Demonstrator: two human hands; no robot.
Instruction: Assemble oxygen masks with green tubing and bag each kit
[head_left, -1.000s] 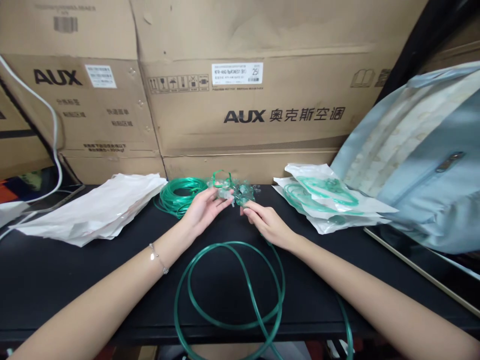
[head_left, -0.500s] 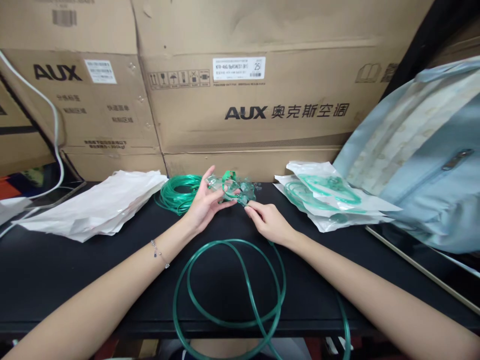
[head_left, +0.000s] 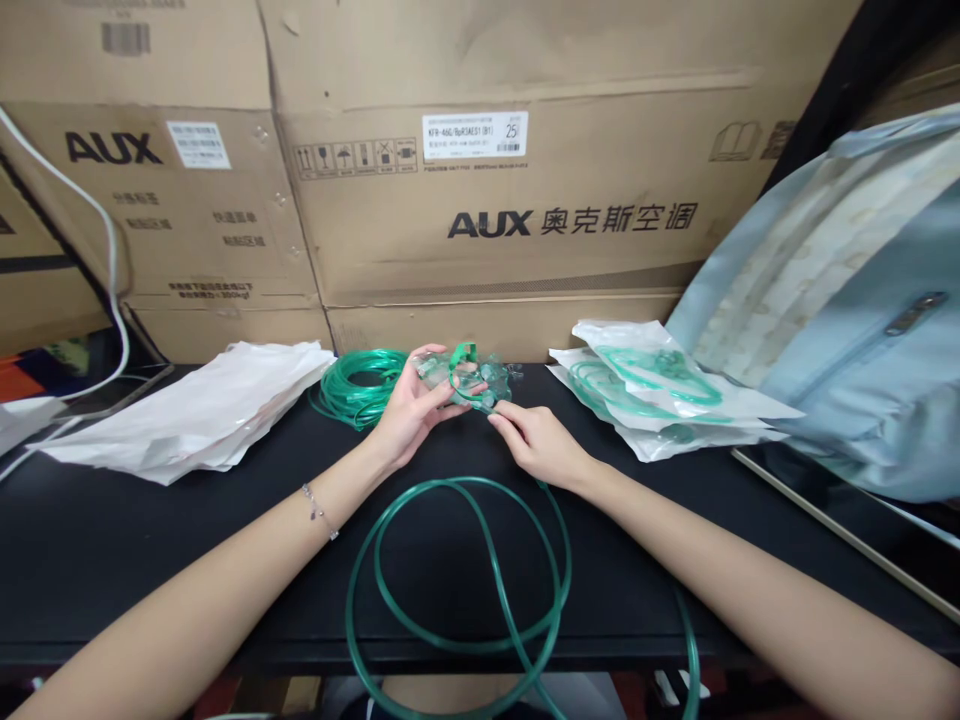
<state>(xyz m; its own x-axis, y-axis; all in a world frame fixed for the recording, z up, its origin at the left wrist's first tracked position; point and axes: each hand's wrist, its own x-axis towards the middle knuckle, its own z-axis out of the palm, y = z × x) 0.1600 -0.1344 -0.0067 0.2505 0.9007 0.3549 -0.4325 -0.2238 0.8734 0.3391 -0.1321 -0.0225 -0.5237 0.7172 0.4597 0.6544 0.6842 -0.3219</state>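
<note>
My left hand point(head_left: 412, 410) is wrapped around a clear, greenish oxygen mask point(head_left: 442, 368) with a bright green strap point(head_left: 465, 352). Pinched between the thumb and fingers of my right hand point(head_left: 541, 440) is an end of the green tubing point(head_left: 491, 405), right beside the mask; whether the two are joined is too small to tell. From under my right hand the tubing runs down into wide loops point(head_left: 379, 560) over the table's front edge. Several clear plastic pieces point(head_left: 496, 378) lie behind the mask, partly hidden by my hands.
A coil of green tubing point(head_left: 352, 395) lies left of my hands. Farther left is a stack of white bags point(head_left: 202, 410). Filled packs point(head_left: 660, 390) are piled at the right, near a light blue backpack point(head_left: 847, 350). Large cardboard boxes point(head_left: 495, 270) stand behind the black table point(head_left: 300, 580).
The fingers of my left hand have closed more around the mask, with the index finger lowered. My right hand stays nearly where it was, still pinching the tubing.
</note>
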